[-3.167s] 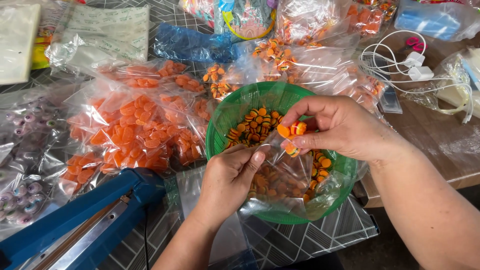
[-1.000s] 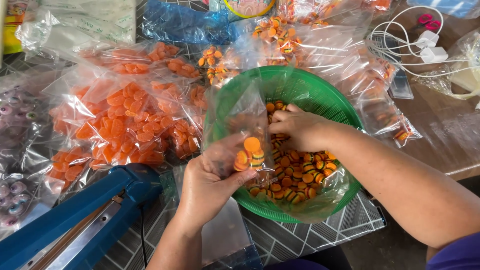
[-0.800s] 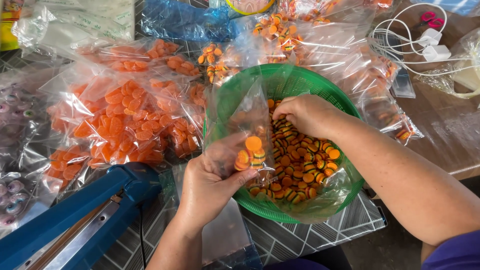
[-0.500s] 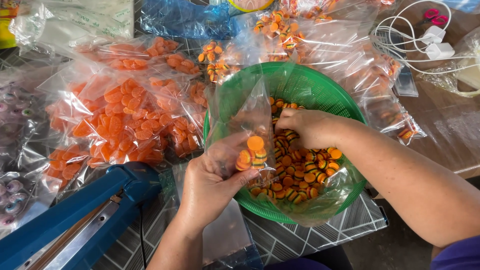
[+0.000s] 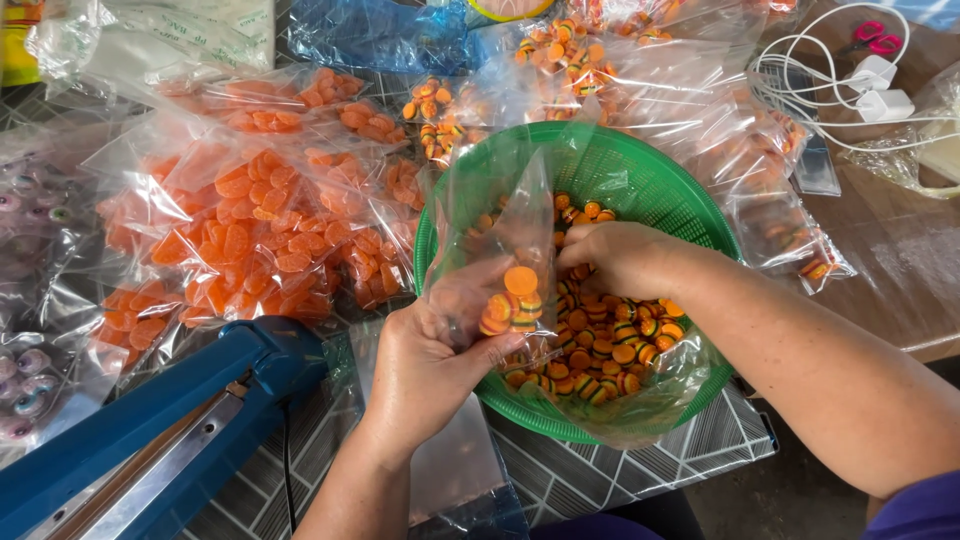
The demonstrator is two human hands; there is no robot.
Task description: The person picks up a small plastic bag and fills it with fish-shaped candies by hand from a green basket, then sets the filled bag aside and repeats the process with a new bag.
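A green mesh basket (image 5: pixel 640 170), lined with clear plastic, holds many small round orange candies (image 5: pixel 610 350) with striped edges. My left hand (image 5: pixel 435 350) grips a small clear plastic bag (image 5: pixel 495 245) over the basket's near-left rim; a few candies (image 5: pixel 510 300) lie in the bag's bottom. My right hand (image 5: pixel 620 255) reaches down into the candy pile inside the basket, fingers curled among the pieces; whether it has hold of any is hidden.
Several sealed clear bags of orange candy (image 5: pixel 250 230) lie left of the basket and behind it. A blue heat sealer (image 5: pixel 150 430) sits at the near left. White cables and plugs (image 5: pixel 860 85) lie at the far right on a brown surface.
My right hand, which held candies above the basket three seconds ago, has dropped into the pile and shifts slightly among the candies. The left hand keeps holding the small bag, now with candies in it.
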